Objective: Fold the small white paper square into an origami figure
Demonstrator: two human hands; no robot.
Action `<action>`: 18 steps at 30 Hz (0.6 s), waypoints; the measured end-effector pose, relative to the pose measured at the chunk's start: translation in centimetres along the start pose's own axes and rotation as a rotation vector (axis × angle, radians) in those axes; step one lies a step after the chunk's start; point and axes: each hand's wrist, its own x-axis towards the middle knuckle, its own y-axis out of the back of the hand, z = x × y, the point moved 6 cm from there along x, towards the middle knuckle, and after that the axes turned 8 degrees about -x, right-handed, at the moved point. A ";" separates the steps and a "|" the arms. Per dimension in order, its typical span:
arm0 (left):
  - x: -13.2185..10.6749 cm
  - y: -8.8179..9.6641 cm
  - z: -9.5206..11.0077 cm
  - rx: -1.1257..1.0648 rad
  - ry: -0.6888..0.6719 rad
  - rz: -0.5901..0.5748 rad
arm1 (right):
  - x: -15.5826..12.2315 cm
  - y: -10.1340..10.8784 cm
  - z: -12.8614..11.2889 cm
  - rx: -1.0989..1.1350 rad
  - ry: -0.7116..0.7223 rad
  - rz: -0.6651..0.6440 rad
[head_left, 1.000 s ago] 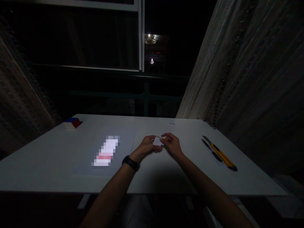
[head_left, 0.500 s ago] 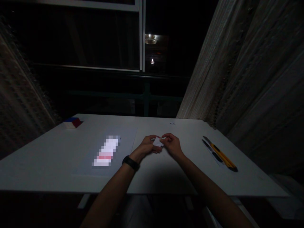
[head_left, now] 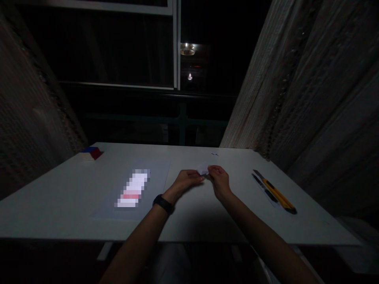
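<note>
Both my hands meet over the middle of a white table [head_left: 207, 221] in dim light. My left hand [head_left: 185, 182], with a black watch on the wrist, and my right hand [head_left: 219, 180] pinch a small white piece of paper [head_left: 203, 169] between their fingertips. The paper sticks up a little above the fingers, just over the tabletop. Both hands' fingers are curled closed on it.
A large pale sheet [head_left: 139, 189] with a blurred patch lies left of my hands. A yellow utility knife [head_left: 276, 192] and a black pen [head_left: 263, 189] lie at the right. A red and blue block [head_left: 91, 152] sits at the far left corner. Curtains hang on both sides.
The small paper has moved up and slightly right between my fingertips. My right hand has turned so that it grips the paper from the right side.
</note>
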 end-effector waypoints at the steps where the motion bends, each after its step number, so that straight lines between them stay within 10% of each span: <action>1: 0.1 0.1 0.0 0.031 -0.015 0.018 | -0.1 -0.2 0.1 0.000 -0.009 -0.009; 18: 0.1 1.7 0.9 0.152 -0.086 0.223 | -1.0 -1.5 -0.6 -0.139 0.041 -0.162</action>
